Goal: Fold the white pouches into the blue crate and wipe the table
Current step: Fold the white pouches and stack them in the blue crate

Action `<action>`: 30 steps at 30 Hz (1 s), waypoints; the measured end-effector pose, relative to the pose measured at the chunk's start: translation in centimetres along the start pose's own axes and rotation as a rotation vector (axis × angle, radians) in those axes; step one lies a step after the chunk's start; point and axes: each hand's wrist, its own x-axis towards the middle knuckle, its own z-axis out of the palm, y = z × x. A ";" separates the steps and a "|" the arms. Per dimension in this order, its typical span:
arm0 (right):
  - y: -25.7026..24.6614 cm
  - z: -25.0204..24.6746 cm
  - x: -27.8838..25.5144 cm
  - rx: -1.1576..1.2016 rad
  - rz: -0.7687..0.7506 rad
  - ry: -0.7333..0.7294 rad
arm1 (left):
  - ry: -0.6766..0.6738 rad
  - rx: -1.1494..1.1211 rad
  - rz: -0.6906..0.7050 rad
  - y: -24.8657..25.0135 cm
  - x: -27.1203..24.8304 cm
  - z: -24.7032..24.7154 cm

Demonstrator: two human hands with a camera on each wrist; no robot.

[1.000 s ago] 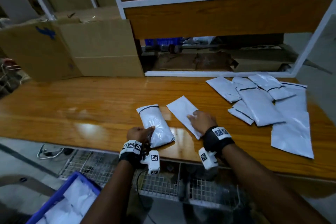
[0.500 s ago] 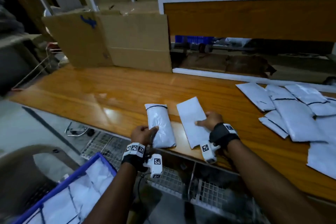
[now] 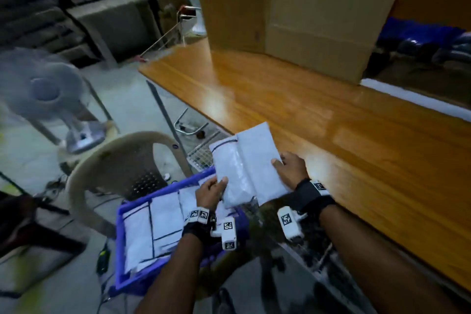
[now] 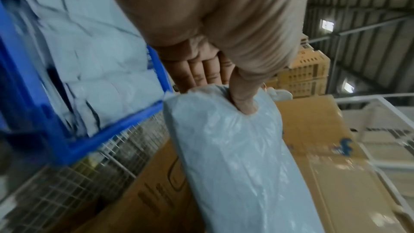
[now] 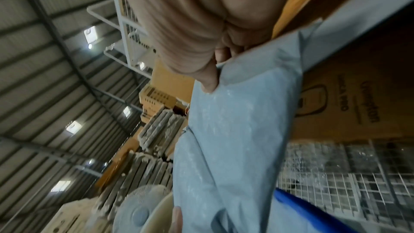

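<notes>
Two folded white pouches (image 3: pixel 244 166) sit pinched in my hands, left hand (image 3: pixel 210 190) gripping one, right hand (image 3: pixel 290 169) the other, above the blue crate (image 3: pixel 122 214) beside the table (image 3: pixel 331 120).

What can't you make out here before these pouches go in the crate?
- Head view: the blue crate's near side, hidden by the left hand and its forearm.
- Head view: remaining pouches on the table, cut off by the right edge.
- Both wrist views: the held pouches, motion-blurred.
</notes>
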 end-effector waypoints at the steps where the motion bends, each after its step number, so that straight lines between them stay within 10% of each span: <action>1: -1.1 2.0 0.4 -0.003 -0.016 -0.032 | 0.013 -0.030 -0.041 -1.3 1.0 -2.0; 16: -4.1 29.4 4.9 -0.084 0.163 -0.373 | 0.229 0.279 -0.360 -14.4 8.6 -25.2; 30: 0.9 38.9 7.4 -0.190 0.266 -0.382 | 0.229 0.486 -0.393 -16.6 11.3 -22.9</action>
